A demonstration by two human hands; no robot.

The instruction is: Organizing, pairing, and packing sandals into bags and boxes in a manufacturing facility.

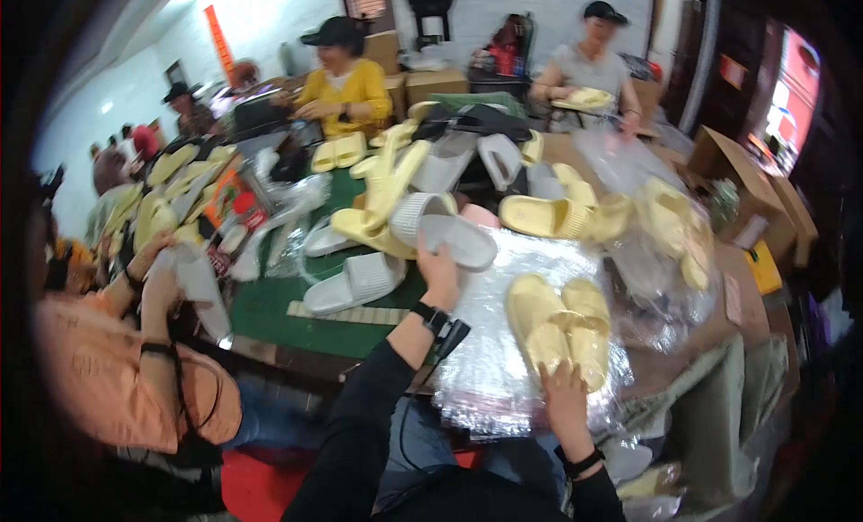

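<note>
At frame centre, the left hand [439, 278] grips a grey slide [463, 242] by its near edge, apparently leaving the strap free. Lower right, the right hand [566, 399] touches yellow slides [543, 338] on clear bags [474, 369]; blurred, its grip I cannot confirm.

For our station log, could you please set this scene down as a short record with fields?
Left hand: holding a gray slipper
Right hand: fingers on the near end of a yellow slipper pair
Beneath that pair: clear plastic sheets or bags
Beyond the hands: heaped yellow and gray slippers
Person at left: orange shirt, holding a gray slipper
Across the table: people in a yellow top and a gray top
</note>
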